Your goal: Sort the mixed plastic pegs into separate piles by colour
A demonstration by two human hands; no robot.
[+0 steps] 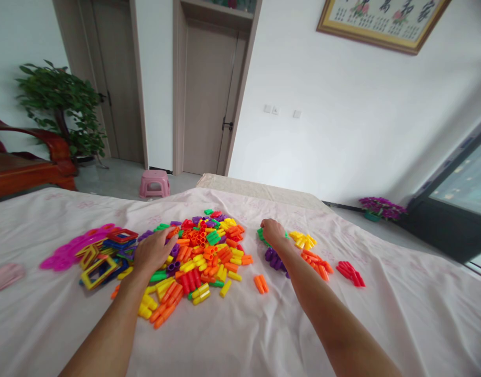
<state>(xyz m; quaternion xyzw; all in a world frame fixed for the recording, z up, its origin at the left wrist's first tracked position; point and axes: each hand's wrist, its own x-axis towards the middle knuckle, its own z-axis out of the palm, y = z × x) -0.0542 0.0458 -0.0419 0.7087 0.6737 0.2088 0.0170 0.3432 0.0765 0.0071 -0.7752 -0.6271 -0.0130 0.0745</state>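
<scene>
My left hand (154, 250) lies over the left side of a mixed heap of plastic tube pieces (197, 262) in orange, yellow, red, green and purple. Its fingers and thumb are apart, touching pieces at the heap's edge. To the right of the heap, my right hand (274, 233) is curled above a small group of green tube pieces (263, 239); what its fingers hold is hidden. Purple pieces (275, 260) lie just below that wrist. Beyond the right forearm are separate groups of yellow pieces (303, 240), orange pieces (318, 264) and red pieces (350, 273).
Left of the heap are magnetic-looking frame tiles (98, 272) and a magenta scalloped strip (73, 250). A loose orange pair (261, 284) sits near the middle. A pink folded cloth (4, 278) rests far left on the sheet (240, 340). A pink stool (154, 183) stands beyond.
</scene>
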